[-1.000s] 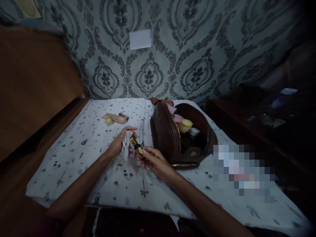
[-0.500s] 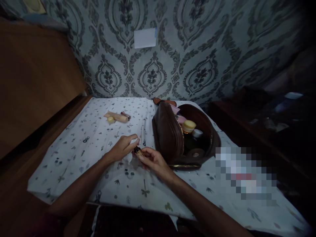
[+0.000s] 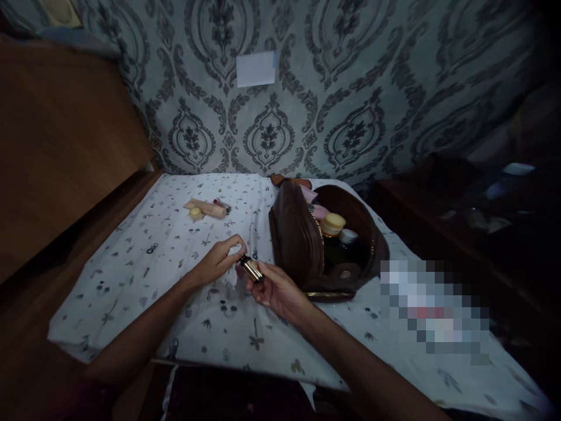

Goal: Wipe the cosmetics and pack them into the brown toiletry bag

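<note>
A small dark glass bottle with a shiny label lies tilted between my hands, above the cloth. My right hand grips its lower end between thumb and fingers. At the neck end, my left hand is closed on a thin white wipe, pressed around the top of the bottle. The fingers partly hide the wipe and the bottle's top. Just right of my hands stands an unzipped brown bag. In it are a yellow-lidded jar, a white-capped container and pink items.
Farther back on the patterned white cloth lie a beige tube, a small yellow pot and a slim dark red tube. A wooden cabinet borders the left side. A blurred-out item lies at the right.
My right hand has shifted its hold toward the bottle's lower end, so more of the label shows. My left hand stays at the neck with the wipe.
</note>
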Motion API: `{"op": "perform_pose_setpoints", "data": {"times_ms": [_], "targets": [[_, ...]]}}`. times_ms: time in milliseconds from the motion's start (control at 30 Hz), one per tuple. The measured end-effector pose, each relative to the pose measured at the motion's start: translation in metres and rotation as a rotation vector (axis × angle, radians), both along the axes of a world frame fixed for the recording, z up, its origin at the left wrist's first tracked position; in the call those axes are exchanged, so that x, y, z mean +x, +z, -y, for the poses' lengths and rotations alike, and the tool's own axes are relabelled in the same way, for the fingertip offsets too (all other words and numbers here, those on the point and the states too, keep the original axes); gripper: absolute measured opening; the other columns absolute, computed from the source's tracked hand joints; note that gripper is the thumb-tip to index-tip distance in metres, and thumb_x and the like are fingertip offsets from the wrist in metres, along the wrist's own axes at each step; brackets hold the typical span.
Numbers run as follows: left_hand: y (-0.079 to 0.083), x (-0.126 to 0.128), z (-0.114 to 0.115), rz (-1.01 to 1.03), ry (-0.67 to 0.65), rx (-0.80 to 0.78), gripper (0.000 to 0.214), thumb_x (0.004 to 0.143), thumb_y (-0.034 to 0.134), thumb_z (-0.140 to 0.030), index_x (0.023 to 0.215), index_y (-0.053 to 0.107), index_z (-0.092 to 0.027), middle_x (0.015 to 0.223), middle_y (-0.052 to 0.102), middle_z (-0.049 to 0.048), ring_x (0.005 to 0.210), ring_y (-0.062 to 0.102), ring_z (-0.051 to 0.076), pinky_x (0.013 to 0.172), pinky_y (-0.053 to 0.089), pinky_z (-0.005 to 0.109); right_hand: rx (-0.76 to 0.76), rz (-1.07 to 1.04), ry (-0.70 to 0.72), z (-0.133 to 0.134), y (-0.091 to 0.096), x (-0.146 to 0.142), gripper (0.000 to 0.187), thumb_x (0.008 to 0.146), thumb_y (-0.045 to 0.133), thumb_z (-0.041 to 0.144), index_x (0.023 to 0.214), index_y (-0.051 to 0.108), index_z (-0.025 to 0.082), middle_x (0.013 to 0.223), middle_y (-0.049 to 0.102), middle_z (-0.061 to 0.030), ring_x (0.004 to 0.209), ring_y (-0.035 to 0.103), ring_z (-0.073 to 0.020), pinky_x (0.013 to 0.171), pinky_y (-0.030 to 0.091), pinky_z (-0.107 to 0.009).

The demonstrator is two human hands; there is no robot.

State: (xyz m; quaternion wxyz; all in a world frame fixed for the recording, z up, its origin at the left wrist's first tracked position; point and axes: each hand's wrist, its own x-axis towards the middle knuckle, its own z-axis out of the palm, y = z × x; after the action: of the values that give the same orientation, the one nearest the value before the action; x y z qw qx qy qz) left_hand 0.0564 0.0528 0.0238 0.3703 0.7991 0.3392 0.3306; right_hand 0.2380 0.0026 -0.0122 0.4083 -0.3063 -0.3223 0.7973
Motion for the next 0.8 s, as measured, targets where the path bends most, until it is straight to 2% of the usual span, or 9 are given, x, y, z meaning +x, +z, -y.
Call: {"op": "perform_pose_setpoints", "data": {"times_ms": [100, 200, 333, 500, 633, 800], "targets": [[-0.004, 0.002, 0.000, -0.014, 0.057, -0.026, 0.029, 0.097, 0.041, -0.043, 0.083, 0.049, -0.019, 0.069, 0.055, -0.0031, 0.066, 0.051, 0.013, 0.067, 0.041, 0.024, 0.107, 0.084, -0.064, 0.003, 0.002, -0.002, 0.051, 0.068, 0.080, 0.054, 0.098, 0.057, 0.020, 0.069, 0.065, 0.0030, 0.048, 0.054, -0.0081, 0.041, 0.032, -0.018], [-0.007, 0.004, 0.000, -0.037, 0.041, -0.041, 0.032, 0.097, 0.041, -0.044, 0.079, 0.049, -0.019, 0.065, 0.052, -0.0040, 0.063, 0.049, 0.012, 0.064, 0.039, 0.024, 0.179, 0.155, -0.088, 0.005, 0.002, -0.004, 0.046, 0.069, 0.080, 0.052, 0.091, 0.055, 0.020, 0.067, 0.064, 0.0041, 0.048, 0.053, -0.0073, 0.042, 0.033, -0.018], [-0.006, 0.003, 0.000, -0.035, 0.021, -0.056, 0.037, 0.097, 0.040, -0.047, 0.076, 0.050, -0.018, 0.065, 0.050, -0.0034, 0.064, 0.048, 0.012, 0.063, 0.038, 0.024, 0.099, 0.077, -0.054, 0.004, 0.000, -0.002, 0.044, 0.072, 0.075, 0.055, 0.082, 0.055, 0.018, 0.066, 0.065, 0.0023, 0.047, 0.052, -0.0074, 0.042, 0.031, -0.019], [-0.004, 0.002, 0.001, 0.053, 0.027, -0.132, 0.043, 0.096, 0.040, -0.053, 0.079, 0.055, -0.016, 0.067, 0.054, -0.0020, 0.063, 0.050, 0.013, 0.063, 0.040, 0.024, -0.010, -0.013, 0.025, 0.003, 0.002, 0.000, 0.045, 0.068, 0.079, 0.053, 0.086, 0.063, 0.016, 0.067, 0.065, 0.0005, 0.045, 0.047, -0.0052, 0.040, 0.027, -0.017], [-0.007, 0.004, 0.000, 0.165, 0.032, -0.229, 0.048, 0.092, 0.043, -0.059, 0.078, 0.057, -0.016, 0.062, 0.053, -0.0025, 0.054, 0.048, 0.011, 0.056, 0.041, 0.024, -0.021, -0.065, 0.073, 0.003, 0.002, -0.001, 0.042, 0.071, 0.079, 0.051, 0.090, 0.067, 0.015, 0.070, 0.065, -0.0001, 0.042, 0.038, -0.0026, 0.038, 0.021, -0.017], [-0.013, 0.009, 0.002, 0.324, 0.048, -0.368, 0.052, 0.090, 0.044, -0.064, 0.076, 0.058, -0.015, 0.053, 0.051, -0.0040, 0.045, 0.045, 0.010, 0.049, 0.039, 0.022, -0.009, -0.076, 0.084, 0.003, 0.001, -0.002, 0.039, 0.074, 0.077, 0.049, 0.090, 0.066, 0.015, 0.075, 0.065, -0.0009, 0.042, 0.034, -0.0010, 0.038, 0.017, -0.016]]}}
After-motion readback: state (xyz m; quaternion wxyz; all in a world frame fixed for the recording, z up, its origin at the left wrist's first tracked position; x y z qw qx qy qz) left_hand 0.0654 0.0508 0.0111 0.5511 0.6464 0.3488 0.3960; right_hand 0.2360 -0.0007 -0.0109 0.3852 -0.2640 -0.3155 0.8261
